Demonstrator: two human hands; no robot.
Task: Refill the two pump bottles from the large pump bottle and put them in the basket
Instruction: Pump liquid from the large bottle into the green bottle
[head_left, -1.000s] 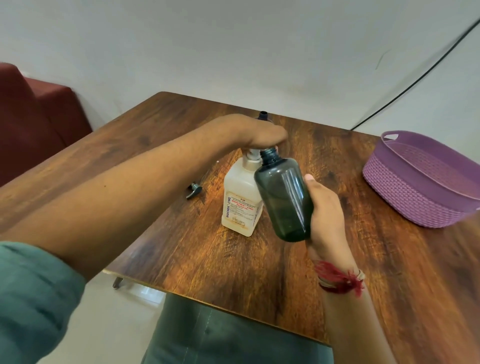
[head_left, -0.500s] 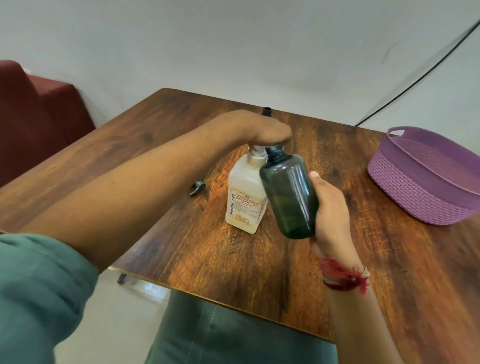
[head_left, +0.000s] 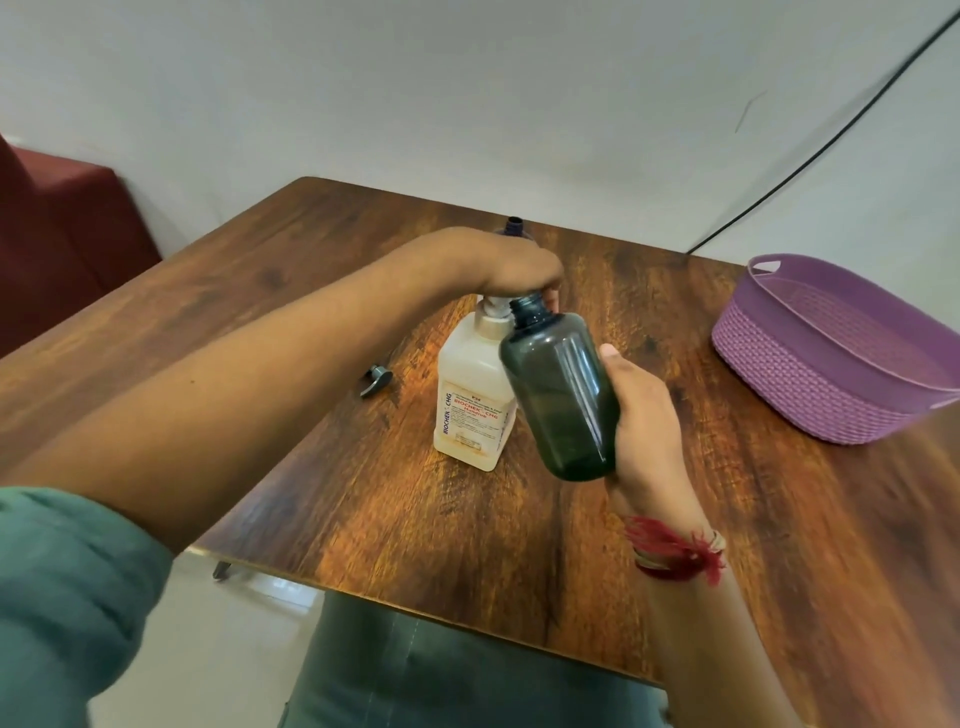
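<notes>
Little has shifted since a second ago: both hands keep their posts over the wooden table (head_left: 363, 519), purple basket (head_left: 831, 374) well apart, empty. Left hand (head_left: 514, 267) presses closed on the large pump bottle (head_left: 475, 400); right hand (head_left: 647, 415) wraps the tilted dark bottle (head_left: 563, 395), mouth just beside the nozzle. Misaligned, liquid would likely spill. A loose pump head (head_left: 375, 379) lies nearby.

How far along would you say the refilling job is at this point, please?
Done: the dark bottle is uncapped, and a pump head lies on the table. In hand: the right hand tilts that bottle's mouth to the large pump bottle while the left hand covers its pump. Left: a second bottle shows behind the left hand, and the basket holds no bottle.
</notes>
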